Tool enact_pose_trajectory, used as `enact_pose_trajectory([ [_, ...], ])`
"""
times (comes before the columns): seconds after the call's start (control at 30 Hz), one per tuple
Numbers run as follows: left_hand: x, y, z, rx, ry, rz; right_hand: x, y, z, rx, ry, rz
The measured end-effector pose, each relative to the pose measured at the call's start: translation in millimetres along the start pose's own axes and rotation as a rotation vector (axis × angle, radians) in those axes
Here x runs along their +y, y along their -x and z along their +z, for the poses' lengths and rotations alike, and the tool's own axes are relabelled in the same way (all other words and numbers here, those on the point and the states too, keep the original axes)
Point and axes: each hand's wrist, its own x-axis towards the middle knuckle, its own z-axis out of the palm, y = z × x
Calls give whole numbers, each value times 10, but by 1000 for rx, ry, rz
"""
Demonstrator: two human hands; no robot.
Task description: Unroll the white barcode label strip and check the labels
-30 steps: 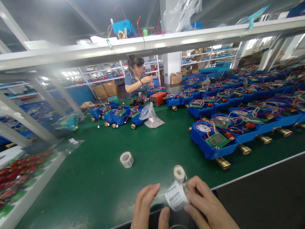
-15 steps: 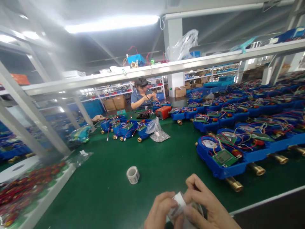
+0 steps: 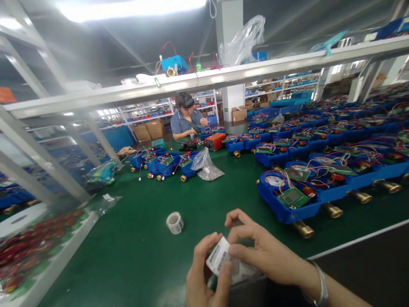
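A white barcode label (image 3: pixel 218 256) is held up near the bottom of the view. My left hand (image 3: pixel 204 273) is closed on its left and lower edge, thumb in front. From the other side, my right hand (image 3: pixel 255 243) pinches the label's right edge between thumb and fingers. Below my right hand shows some crumpled clear plastic (image 3: pixel 243 272); whether the label is joined to it I cannot tell. A roll of barcode labels (image 3: pixel 174 223) stands on the green tabletop (image 3: pixel 137 247), left of my hands and apart from them.
Rows of blue meter housings (image 3: pixel 287 213) with wires, circuit boards and brass fittings fill the right. A clear bag of small parts (image 3: pixel 209 170) lies ahead. A white tray (image 3: pixel 60 256) of wired parts is at left. A co-worker (image 3: pixel 187 117) sits across the table.
The label has turned, so its barcodes now face me. My right hand has shifted left and up, showing more wrist. The whole view has tilted down slightly.
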Motion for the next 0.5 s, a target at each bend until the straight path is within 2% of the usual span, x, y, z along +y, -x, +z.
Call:
enact_pose_trajectory([
  [0.07, 3, 8, -38, -27, 24, -74, -9, -47, -15, -49, 27, -21],
  [0.2, 11, 9, -121, 27, -163, 33, -67, -166, 11, -101, 135, -56],
  [0.37, 48, 57, -161, 92, 45, -227, -128, -299, 37, -206, 251, -62],
  [0.47, 16, 123, -175, 180, -25, -200, -155, -338, 36, -250, 292, -50],
  [0.5, -3, 143, -184, 210, -65, -183, -168, -330, 43, -230, 290, -48],
])
